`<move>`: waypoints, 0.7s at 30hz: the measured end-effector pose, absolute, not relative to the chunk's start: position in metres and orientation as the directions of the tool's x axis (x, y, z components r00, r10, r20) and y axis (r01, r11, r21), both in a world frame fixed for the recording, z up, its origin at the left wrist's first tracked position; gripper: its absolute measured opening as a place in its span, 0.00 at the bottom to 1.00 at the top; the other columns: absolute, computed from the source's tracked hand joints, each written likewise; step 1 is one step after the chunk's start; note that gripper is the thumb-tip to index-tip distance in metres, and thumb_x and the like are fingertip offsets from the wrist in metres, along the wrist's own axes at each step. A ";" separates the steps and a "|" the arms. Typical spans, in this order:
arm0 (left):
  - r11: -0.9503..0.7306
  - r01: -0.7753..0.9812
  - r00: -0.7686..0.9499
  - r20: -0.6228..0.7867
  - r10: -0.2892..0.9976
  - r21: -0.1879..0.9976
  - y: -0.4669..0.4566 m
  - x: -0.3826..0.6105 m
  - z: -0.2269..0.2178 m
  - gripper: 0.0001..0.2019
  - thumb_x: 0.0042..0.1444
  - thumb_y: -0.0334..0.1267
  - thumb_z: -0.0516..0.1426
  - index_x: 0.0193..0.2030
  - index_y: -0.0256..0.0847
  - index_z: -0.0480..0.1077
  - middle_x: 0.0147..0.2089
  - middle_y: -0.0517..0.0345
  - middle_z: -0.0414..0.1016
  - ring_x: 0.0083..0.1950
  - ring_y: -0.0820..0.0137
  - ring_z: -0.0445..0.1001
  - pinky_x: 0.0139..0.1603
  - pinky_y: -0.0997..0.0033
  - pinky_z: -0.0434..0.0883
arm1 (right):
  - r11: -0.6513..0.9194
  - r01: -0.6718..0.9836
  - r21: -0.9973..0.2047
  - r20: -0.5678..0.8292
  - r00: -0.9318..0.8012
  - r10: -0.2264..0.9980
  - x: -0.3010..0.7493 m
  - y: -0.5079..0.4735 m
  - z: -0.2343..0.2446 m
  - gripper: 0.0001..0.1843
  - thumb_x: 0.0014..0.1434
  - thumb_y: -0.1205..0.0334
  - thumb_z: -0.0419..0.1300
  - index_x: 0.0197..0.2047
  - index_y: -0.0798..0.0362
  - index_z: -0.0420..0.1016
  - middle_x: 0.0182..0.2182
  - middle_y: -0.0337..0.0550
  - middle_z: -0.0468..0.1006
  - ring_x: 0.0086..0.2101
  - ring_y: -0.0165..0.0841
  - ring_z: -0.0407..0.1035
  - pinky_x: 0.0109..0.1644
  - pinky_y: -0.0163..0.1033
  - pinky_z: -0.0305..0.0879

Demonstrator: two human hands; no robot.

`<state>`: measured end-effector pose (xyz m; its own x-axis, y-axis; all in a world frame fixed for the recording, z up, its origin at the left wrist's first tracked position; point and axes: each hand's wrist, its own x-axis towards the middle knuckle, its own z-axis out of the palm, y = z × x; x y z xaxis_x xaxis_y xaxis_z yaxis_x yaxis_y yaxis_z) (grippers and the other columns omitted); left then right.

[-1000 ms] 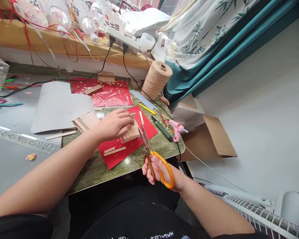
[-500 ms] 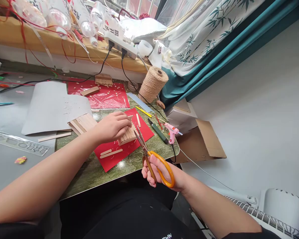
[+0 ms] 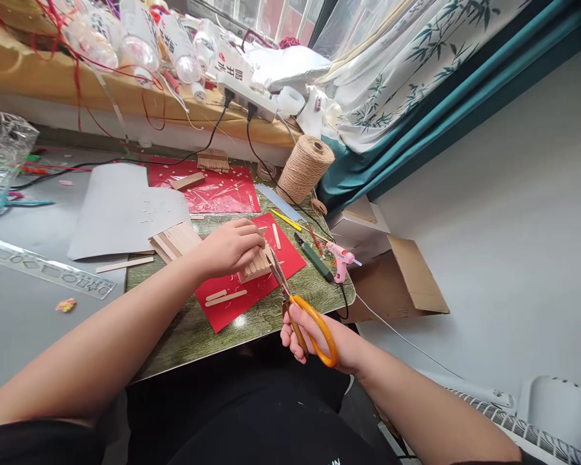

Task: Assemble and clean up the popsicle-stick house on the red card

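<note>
My right hand (image 3: 303,332) grips a pair of scissors (image 3: 319,332) with orange handles, thumb and fingers around the loops. The narrow blades point up and away, their tips beside a small block of craft sticks (image 3: 255,268). Over that block, my left hand (image 3: 235,247) is closed, with the fingers curled down; whatever the fingertips pinch is hidden. The block lies on a red sheet (image 3: 223,320), where loose craft sticks (image 3: 226,298) and thin scraps rest near the front and another stick (image 3: 276,236) lies toward the back.
A green cutter (image 3: 314,258) and pink glue gun (image 3: 341,259) lie to the right. Behind stand a twine spool (image 3: 306,166) and a second red sheet (image 3: 232,194) with scraps. Wooden strips (image 3: 177,240) lie by my left forearm. Black cables (image 3: 252,139) cross the back.
The whole view has shifted, so most things appear slightly farther right. The scissor blades look closer together, with their tips nearer the left fingertips. Both hands keep the same hold.
</note>
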<state>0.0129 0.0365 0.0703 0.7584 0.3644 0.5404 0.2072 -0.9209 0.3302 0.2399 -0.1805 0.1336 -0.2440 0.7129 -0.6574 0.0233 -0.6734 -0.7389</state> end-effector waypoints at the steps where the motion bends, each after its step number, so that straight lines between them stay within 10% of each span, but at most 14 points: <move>1: -0.922 0.205 0.758 0.542 0.362 0.330 0.037 0.013 0.070 0.13 0.72 0.35 0.50 0.48 0.41 0.77 0.49 0.47 0.81 0.50 0.56 0.75 0.57 0.50 0.74 | -0.675 0.044 -0.736 -0.664 -0.236 0.709 0.240 -0.180 0.133 0.36 0.63 0.23 0.62 0.45 0.50 0.65 0.33 0.37 0.78 0.24 0.25 0.67 0.30 0.35 0.66; 21: -0.829 0.232 0.690 0.515 0.509 0.509 0.033 0.013 0.068 0.11 0.61 0.30 0.53 0.49 0.41 0.69 0.45 0.48 0.75 0.48 0.57 0.74 0.52 0.55 0.74 | -0.738 0.173 -0.653 -0.758 -0.157 0.634 0.234 -0.175 0.159 0.34 0.68 0.25 0.58 0.48 0.50 0.65 0.27 0.35 0.79 0.20 0.28 0.71 0.22 0.31 0.67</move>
<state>0.0126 0.0335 0.0684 0.6899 0.5092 0.5146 0.2319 -0.8288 0.5092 0.2345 -0.1750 0.1588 -0.1566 0.6337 -0.7576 0.1725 -0.7377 -0.6527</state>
